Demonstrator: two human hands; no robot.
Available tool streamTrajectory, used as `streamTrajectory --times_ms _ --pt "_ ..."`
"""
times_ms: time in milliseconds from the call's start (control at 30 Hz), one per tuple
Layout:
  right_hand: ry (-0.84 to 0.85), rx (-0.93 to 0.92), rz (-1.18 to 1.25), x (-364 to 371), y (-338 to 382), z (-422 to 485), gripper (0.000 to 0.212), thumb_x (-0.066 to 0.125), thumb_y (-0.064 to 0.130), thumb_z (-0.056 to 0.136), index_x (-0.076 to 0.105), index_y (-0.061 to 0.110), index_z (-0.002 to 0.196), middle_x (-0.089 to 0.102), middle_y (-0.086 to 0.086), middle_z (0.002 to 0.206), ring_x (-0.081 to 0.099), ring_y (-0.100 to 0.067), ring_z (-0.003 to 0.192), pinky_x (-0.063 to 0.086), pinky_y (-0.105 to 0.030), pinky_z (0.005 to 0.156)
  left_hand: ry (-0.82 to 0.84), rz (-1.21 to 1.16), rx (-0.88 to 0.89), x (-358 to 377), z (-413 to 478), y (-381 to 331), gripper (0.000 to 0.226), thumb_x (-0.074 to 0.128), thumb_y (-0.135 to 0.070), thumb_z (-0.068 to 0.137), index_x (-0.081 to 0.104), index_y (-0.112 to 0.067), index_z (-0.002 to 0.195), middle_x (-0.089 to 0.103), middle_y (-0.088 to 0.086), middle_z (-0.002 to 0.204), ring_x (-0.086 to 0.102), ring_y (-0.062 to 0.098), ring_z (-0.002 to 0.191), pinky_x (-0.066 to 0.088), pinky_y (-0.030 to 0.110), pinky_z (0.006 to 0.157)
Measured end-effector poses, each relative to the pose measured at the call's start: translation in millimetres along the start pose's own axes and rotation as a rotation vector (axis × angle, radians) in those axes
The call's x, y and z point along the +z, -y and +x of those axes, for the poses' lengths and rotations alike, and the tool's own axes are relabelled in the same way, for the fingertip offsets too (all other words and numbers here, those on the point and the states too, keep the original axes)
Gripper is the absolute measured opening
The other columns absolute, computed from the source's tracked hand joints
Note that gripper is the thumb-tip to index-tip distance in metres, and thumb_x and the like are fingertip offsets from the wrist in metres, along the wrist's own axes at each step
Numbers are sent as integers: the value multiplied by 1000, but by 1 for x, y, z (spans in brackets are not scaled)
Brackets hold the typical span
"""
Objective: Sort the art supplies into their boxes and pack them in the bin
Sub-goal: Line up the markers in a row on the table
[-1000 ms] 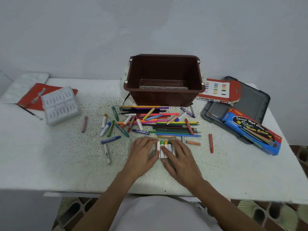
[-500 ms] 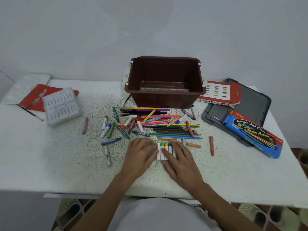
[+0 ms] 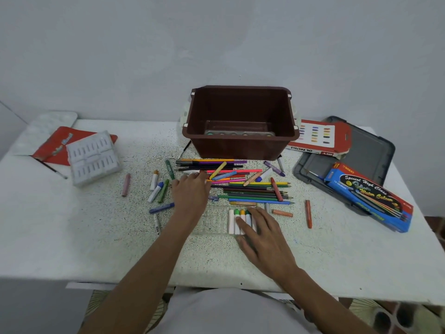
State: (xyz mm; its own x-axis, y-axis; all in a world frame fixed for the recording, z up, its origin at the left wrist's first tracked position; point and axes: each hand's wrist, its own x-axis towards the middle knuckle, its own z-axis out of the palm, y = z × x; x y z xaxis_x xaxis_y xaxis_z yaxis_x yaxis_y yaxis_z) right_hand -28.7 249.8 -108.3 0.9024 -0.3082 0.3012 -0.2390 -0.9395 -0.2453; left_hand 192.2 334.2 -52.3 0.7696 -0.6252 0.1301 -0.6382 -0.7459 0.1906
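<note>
A clear plastic tray lies near the table's front edge with a short row of oil pastels at its right end. My right hand rests flat on that row, fingers straight. My left hand reaches ahead to the loose pile of coloured pencils and pastels. Its fingertips are down beside a white pastel. The brown bin stands behind the pile with a paint set lying in its bottom.
A blue water-colour pencil box lies on a grey lid at the right, beside a red oil pastels box. At the left are a white plastic insert, a red packet, a palette and a brush. Stray pastels lie around.
My left hand has left the tray and moved forward and left to the loose pile. My right hand has stayed on the row of pastels.
</note>
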Motion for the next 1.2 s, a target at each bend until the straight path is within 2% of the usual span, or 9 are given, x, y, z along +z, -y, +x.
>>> streamTrajectory --times_ms 133,267,367,500,700,767,1033,1100,1200 --pt "-11 -4 8 -2 1 1 41 49 42 101 60 16 131 50 -16 141 41 -33 135 37 -46 109 -3 -80 -30 -1 0 -3 23 54 -35 99 60 -23 118 70 1 90 65 25 89 48 40 86" --pt "-12 -6 4 -2 2 1 41 49 41 101 61 16 131 50 -16 141 42 -33 134 39 -48 108 -26 -546 -43 -7 -8 -3 30 63 -26 95 60 -23 124 70 -2 88 65 13 76 55 31 70" --pt "-19 -11 9 -1 1 0 41 50 41 101 61 15 131 50 -17 141 42 -34 134 39 -49 107 59 -833 -91 -13 -14 -1 38 69 -21 92 61 -23 128 68 0 91 64 6 80 50 10 70" --pt "-28 -14 21 1 0 0 41 52 41 100 60 16 132 51 -17 141 41 -33 135 38 -49 108 236 -973 -90 -17 -27 6 35 72 -20 88 65 -24 122 72 4 88 70 12 81 56 22 78" --pt "-26 -10 11 2 1 0 41 51 41 100 60 16 132 51 -16 141 41 -33 135 37 -47 109 381 -909 -14 -13 -49 13 34 76 -24 85 66 -28 116 75 -8 77 69 0 72 53 21 77" --pt "-19 -7 7 1 1 0 42 50 41 100 60 16 132 51 -17 141 41 -33 135 37 -48 109 413 -893 -2 -10 -56 13 34 76 -26 85 65 -32 116 75 -10 78 69 -4 73 49 13 74" --pt "-6 1 5 -1 2 0 42 51 42 100 60 17 133 51 -17 141 41 -33 136 38 -48 109 383 -756 54 1 -65 9 39 74 -29 86 64 -32 124 72 -15 91 62 -14 80 44 0 67" --pt "0 0 8 0 2 0 42 51 42 100 59 16 133 50 -17 141 40 -34 136 38 -49 108 340 -698 95 3 -65 10 40 74 -30 87 64 -30 125 67 -19 92 58 -14 83 40 2 73" --pt "3 2 6 1 1 1 42 49 42 100 59 16 133 50 -17 141 40 -34 136 38 -49 108 275 -590 180 7 -65 11 41 71 -33 88 63 -29 129 62 -19 96 53 -3 90 40 24 88"
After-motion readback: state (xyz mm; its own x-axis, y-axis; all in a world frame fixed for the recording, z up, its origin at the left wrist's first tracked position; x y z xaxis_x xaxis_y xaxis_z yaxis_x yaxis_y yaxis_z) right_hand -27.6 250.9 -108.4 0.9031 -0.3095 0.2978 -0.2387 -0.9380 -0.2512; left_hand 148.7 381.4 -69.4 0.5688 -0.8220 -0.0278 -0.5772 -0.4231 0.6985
